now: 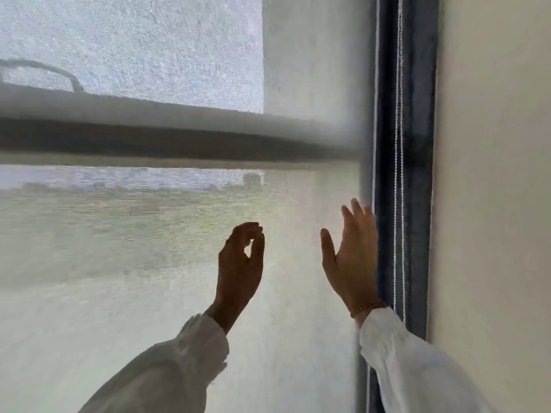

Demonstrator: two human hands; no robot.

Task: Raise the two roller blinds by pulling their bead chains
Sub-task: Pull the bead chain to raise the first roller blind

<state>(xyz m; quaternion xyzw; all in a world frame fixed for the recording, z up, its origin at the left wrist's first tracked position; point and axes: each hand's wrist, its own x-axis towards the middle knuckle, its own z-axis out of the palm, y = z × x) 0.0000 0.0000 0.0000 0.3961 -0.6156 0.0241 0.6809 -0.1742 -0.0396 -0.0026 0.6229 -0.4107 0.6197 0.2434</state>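
A pale, see-through roller blind (149, 248) covers the window across the left and middle of the view. Behind its right edge a dark blue blind (417, 144) shows as a vertical strip. Over that strip hang white bead chains (398, 204) in close parallel strands. My right hand (351, 257) is raised with fingers spread, its fingertips just left of the chains and holding nothing. Further left, my left hand (241, 263) is lifted in front of the pale blind, thumb and fingers curled loosely toward each other around nothing.
A plain cream wall (492, 204) fills the right side next to the chains. A dark horizontal window bar (179, 141) shows through the pale blind. Both arms wear white sleeves, and a gold bracelet (368, 307) sits on the right wrist.
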